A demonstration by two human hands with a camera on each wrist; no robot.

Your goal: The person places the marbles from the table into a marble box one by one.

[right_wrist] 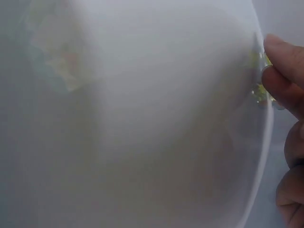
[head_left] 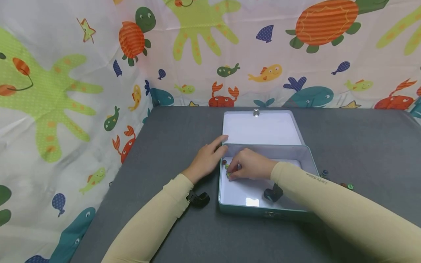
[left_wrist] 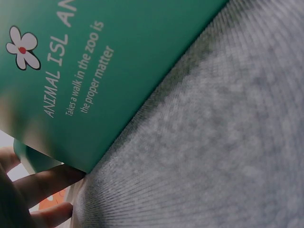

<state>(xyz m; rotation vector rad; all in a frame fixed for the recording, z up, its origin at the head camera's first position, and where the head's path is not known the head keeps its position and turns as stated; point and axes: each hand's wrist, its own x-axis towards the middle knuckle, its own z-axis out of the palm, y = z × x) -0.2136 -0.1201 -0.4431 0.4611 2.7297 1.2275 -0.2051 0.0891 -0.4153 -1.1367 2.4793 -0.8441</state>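
A metal tin box (head_left: 243, 209), green outside and white inside, stands with its lid (head_left: 260, 128) folded back. My left hand (head_left: 204, 161) rests at its back left corner, fingers extended against the rim; the left wrist view has the green printed side (left_wrist: 118, 61) close up. Inside the tin, my right hand (head_left: 251, 164) pinches a small round green-and-yellow piece (head_left: 228, 175) between thumb and forefinger near the left wall. Just behind it, a brown piece (head_left: 224, 162) and a yellow-green piece (head_left: 227, 166) lie along that wall. Another shiny yellow piece (right_wrist: 260, 92) shows below the pinching fingers.
Several small dark pieces (head_left: 325, 172) and a green one (head_left: 350, 187) lie on the grey table (head_left: 177, 138) right of the tin, partly behind the right sleeve (head_left: 342, 197). A curtain (head_left: 197, 84) printed with sea animals hangs behind and to the left.
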